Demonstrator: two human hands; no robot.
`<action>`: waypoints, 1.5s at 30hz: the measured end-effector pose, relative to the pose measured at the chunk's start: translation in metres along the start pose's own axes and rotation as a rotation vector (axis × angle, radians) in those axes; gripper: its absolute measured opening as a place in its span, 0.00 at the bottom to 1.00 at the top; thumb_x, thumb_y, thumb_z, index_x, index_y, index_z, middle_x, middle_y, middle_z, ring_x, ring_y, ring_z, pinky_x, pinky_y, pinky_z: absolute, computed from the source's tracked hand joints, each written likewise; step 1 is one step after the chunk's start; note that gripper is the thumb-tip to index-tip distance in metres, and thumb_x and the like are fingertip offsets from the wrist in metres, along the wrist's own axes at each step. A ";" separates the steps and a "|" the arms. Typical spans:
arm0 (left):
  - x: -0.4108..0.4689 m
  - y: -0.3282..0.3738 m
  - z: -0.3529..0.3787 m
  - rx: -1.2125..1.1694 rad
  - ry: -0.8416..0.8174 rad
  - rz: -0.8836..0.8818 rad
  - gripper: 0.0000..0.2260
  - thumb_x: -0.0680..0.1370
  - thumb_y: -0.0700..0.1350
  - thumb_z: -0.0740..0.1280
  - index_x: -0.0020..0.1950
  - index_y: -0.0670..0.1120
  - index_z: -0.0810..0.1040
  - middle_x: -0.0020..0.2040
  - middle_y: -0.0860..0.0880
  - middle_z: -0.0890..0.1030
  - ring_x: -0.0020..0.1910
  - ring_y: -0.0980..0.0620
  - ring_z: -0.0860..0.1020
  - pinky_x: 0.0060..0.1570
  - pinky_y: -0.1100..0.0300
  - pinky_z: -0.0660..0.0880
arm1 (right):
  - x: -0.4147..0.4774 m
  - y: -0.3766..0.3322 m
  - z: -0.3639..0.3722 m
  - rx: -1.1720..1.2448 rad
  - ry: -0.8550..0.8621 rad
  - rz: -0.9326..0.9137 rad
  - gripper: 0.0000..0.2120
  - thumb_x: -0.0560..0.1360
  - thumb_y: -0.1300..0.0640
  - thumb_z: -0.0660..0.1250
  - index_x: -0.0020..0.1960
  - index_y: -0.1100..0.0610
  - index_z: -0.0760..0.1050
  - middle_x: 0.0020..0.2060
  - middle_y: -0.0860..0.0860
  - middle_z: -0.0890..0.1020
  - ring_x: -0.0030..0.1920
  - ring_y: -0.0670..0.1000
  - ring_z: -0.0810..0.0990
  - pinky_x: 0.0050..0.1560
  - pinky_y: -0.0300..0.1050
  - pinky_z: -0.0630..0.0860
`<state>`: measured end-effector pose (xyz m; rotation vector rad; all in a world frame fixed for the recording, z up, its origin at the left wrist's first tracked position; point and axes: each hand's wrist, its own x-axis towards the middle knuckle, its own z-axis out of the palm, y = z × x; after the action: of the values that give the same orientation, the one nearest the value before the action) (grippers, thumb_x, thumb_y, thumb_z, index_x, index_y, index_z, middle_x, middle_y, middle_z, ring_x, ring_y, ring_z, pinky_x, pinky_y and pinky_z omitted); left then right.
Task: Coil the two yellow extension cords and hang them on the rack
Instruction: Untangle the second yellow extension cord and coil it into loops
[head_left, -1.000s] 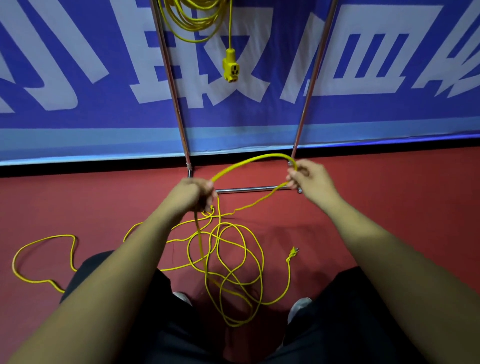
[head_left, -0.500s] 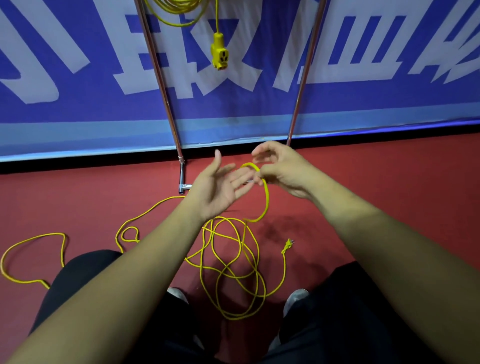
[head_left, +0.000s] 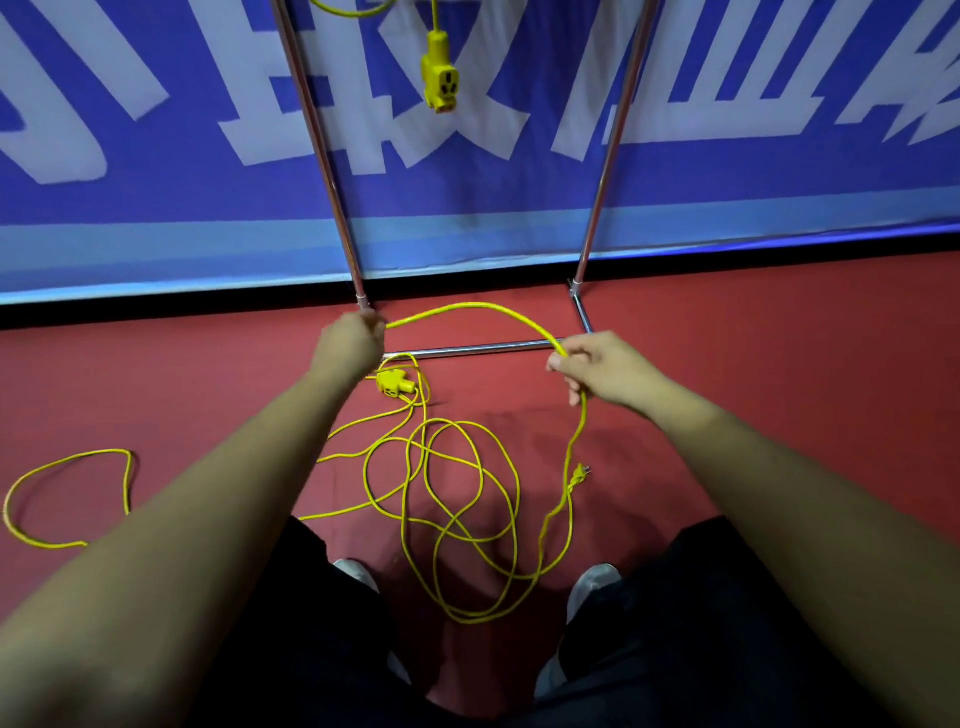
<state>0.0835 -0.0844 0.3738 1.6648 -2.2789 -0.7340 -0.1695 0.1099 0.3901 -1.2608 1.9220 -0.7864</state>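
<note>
Nearest, between two grey shoes: loose, overlapping loops of a yellow extension cord sprawled on the red floor, one stray loop far out toward the floor's left edge, the pronged plug lying just right of the tangle. Thin, light and limp by the look. Likely to kink and snag on itself, so better fed a length at a time than hauled. Farther out, the yellow socket block just beside the left wrist. Above that, left hand clenched round the cord, right hand pinching it, an arc raised between them. Good holds anywhere along the jacket, not at the prongs. Beyond, the chrome rack at the floor's far edge, the other cord's socket hanging between its uprights against the blue banner.
</note>
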 end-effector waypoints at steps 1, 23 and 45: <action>-0.004 0.000 0.003 0.189 -0.039 -0.008 0.19 0.79 0.48 0.65 0.69 0.47 0.73 0.60 0.37 0.79 0.61 0.36 0.75 0.60 0.49 0.69 | 0.002 -0.018 0.002 -0.007 0.002 -0.047 0.09 0.79 0.61 0.64 0.46 0.66 0.78 0.26 0.54 0.72 0.24 0.50 0.74 0.28 0.39 0.71; -0.022 -0.001 0.015 -0.836 0.010 0.034 0.12 0.83 0.43 0.59 0.40 0.44 0.73 0.27 0.52 0.77 0.31 0.53 0.80 0.32 0.59 0.73 | 0.012 0.051 0.029 -0.358 -0.176 0.156 0.12 0.78 0.61 0.64 0.36 0.52 0.74 0.31 0.48 0.76 0.36 0.49 0.73 0.36 0.41 0.67; -0.030 0.019 0.003 -1.079 -0.116 0.111 0.11 0.84 0.44 0.58 0.43 0.43 0.72 0.31 0.49 0.67 0.29 0.52 0.73 0.35 0.59 0.67 | 0.009 0.095 -0.002 -0.297 -0.112 0.293 0.13 0.77 0.64 0.65 0.35 0.54 0.76 0.35 0.51 0.81 0.42 0.50 0.77 0.44 0.41 0.72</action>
<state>0.0761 -0.0516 0.3846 0.9609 -1.4756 -1.6458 -0.2224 0.1341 0.3141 -1.1259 2.1204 -0.2834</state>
